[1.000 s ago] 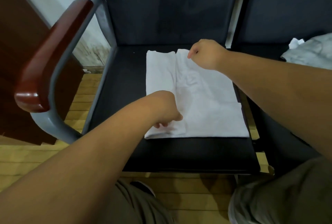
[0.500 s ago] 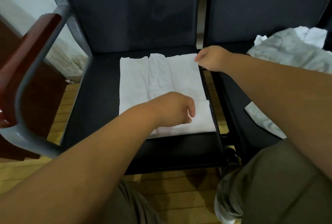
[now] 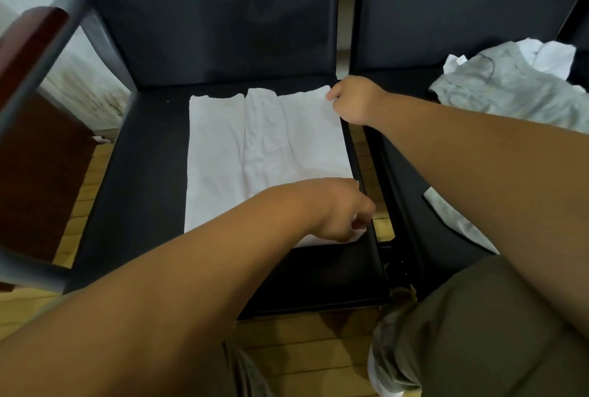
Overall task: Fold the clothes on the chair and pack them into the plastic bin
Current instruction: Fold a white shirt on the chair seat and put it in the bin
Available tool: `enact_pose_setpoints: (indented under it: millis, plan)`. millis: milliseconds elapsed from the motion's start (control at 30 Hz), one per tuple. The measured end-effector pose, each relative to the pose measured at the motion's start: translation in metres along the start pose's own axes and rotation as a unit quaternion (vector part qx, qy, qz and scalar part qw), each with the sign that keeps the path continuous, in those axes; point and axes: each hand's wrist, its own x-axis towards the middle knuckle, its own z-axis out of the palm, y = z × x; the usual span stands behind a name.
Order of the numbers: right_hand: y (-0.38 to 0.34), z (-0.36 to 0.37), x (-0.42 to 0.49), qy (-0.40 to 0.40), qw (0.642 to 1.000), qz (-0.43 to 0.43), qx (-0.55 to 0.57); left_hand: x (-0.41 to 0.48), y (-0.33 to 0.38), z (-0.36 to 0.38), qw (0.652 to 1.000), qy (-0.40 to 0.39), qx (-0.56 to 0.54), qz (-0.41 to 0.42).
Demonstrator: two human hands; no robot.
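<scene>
Here the white cotton garment (image 3: 264, 154) lies flat on the black padded chair seat (image 3: 143, 173), already narrowed to a long rectangle with one lengthwise flap laid over its middle. The person's right hand (image 3: 353, 98) is curled at the far right corner, thumb and fingers pinching the cloth edge. The left hand (image 3: 344, 208) is curled at the near right corner and appears to pinch the hem there, though its fingertips are partly hidden.

The step in hand looks like folding the right side over. To do it well, both corners should lift together and travel level towards the left. That keeps the long edge taut and lets it land parallel to the flap already down. The garment sits hard against the seat's right edge, so a low lift would stop the corner dropping into the gap between the chairs.

The fabric is thin, soft and limp, with shallow creases running down the centre. It will sag between the hands and wants smoothing with a flat palm after the fold. The seat is matt and smooth. A crumpled pile of grey and white clothes (image 3: 510, 87) waits on the neighbouring dark seat (image 3: 401, 84). The plastic bin is not in view.
</scene>
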Motion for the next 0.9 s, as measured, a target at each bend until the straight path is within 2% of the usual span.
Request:
enact_pose_setpoints:
  millis: [167,267,433,500,567,700,900]
  plan:
    - [-0.01,-0.01,0.001,0.046,0.993,0.031,0.102,-0.01,-0.008,0.002,0.997,0.062,-0.041,0.019]
    - [-0.016,-0.013,0.006,0.048,0.972,0.061,0.224,-0.022,-0.014,0.002,0.987,0.134,-0.062,0.069]
    - [-0.04,-0.012,0.007,0.066,0.931,0.079,0.351,-0.05,-0.019,-0.004,0.983,0.14,-0.092,0.077]
    - [-0.054,-0.013,0.003,0.076,0.932,0.082,0.346,-0.063,-0.024,-0.004,0.985,0.14,-0.086,0.05]
    - [-0.069,-0.015,-0.004,0.08,0.939,0.041,0.332,-0.075,-0.028,-0.006,0.983,0.161,-0.082,0.035]
    - [-0.095,-0.011,-0.013,0.088,0.93,-0.014,0.357,-0.105,-0.036,-0.009,0.973,0.209,-0.094,0.008]
    - [-0.143,0.009,-0.02,0.073,0.924,-0.081,0.366,-0.157,-0.065,-0.003,0.97,0.219,-0.097,-0.05]
